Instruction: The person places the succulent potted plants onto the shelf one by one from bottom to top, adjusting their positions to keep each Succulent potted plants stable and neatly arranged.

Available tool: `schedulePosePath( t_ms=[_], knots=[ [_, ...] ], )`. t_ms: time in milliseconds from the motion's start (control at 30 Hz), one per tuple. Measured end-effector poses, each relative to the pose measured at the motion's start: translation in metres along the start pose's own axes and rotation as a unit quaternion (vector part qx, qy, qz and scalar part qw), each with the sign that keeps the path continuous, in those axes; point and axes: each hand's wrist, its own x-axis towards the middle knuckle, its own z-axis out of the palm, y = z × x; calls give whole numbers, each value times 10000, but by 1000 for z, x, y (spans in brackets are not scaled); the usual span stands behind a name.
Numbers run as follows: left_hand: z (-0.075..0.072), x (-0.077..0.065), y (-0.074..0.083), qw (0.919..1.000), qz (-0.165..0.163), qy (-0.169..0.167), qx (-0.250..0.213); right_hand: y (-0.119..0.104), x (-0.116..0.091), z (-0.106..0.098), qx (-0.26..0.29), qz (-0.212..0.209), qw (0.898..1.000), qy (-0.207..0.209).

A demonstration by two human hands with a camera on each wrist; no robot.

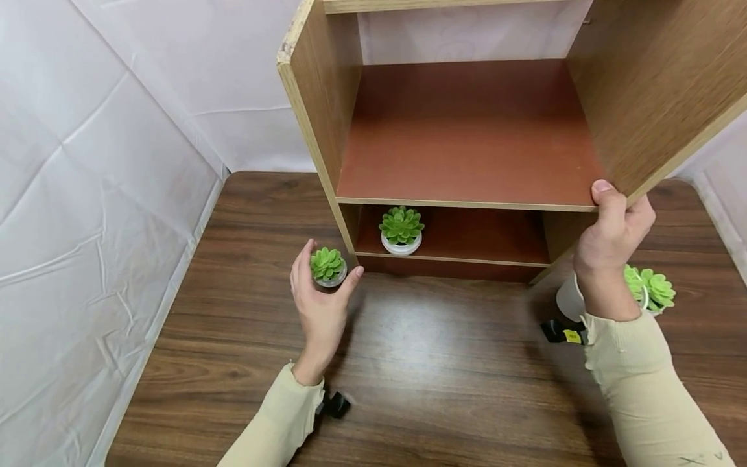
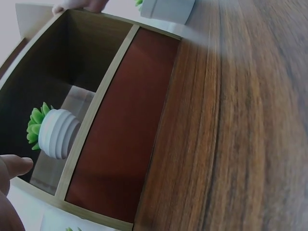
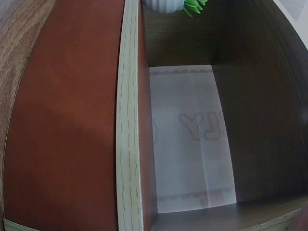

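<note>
To the left of the wooden shelf unit (image 1: 467, 136), my left hand (image 1: 318, 305) reaches around a small potted succulent (image 1: 327, 264), thumb and fingers spread on either side of it. Gaps show between the thumb and the pot. My right hand (image 1: 613, 233) grips the front edge of the unit's right side panel, its thumb lying on the upper red-brown board and its fingers wrapped outside. A second potted succulent (image 1: 401, 230), in a ribbed white pot (image 2: 58, 134), sits upright on the lower shelf near the left side.
Partly behind my right forearm stand a white pot (image 1: 569, 298) and more green succulents (image 1: 656, 288). The unit rests on a dark wood-grain table (image 1: 438, 363). White sheeting (image 1: 87, 162) hangs along the left and back.
</note>
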Motion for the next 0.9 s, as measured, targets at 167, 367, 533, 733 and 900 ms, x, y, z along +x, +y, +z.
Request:
schedulePosePath(
  t_ms=[167, 367, 533, 733, 900],
  knots=[
    [1, 2, -4, 10000, -35, -7, -57, 1, 0, 0, -102, -205, 9997, -100],
    [3, 4, -12, 9997, -250, -24, -39, 2, 1, -1, -264, -556, 9979, -190],
    [5, 7, -19, 9991, -432, -5, -46, 1, 0, 0, -183, -474, 9986, -148],
    [5, 8, -24, 9982, -526, -34, -302, 1, 0, 0, -93, -358, 9993, -88],
    [6, 8, -28, 9970, -622, -65, -463, 2, 0, -1, -62, -339, 9994, -74]
  ],
)
